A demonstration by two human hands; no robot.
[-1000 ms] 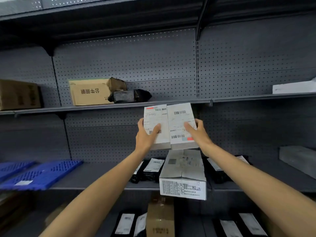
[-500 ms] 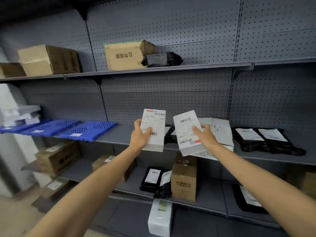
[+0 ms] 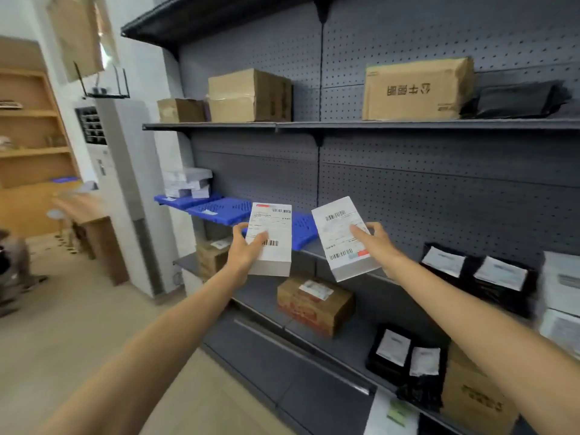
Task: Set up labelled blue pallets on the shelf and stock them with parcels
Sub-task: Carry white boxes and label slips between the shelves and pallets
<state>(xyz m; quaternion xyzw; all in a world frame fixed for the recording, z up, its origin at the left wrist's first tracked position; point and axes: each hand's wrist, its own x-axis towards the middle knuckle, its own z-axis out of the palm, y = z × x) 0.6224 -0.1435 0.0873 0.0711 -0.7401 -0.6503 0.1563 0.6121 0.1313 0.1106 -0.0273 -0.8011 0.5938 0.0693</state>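
My left hand grips a white labelled parcel by its lower left, thumb across the label. My right hand holds a second white parcel, tilted, with the fingers behind it and the thumb on its face. Both parcels hang in front of the grey shelf. Three blue pallets lie in a row on that shelf: the far one carries a stack of white parcels, the middle one is bare with a small label, and the near one shows between my two parcels.
Brown cartons and a black bag sit on the upper shelf. Black mailer bags lie on the shelf to the right. A taped carton and more bags are on lower shelves. A white column and open floor lie left.
The view has swung left along the shelf. The two parcels, held side by side a second ago, are now apart, and the blue pallets are now right behind them.
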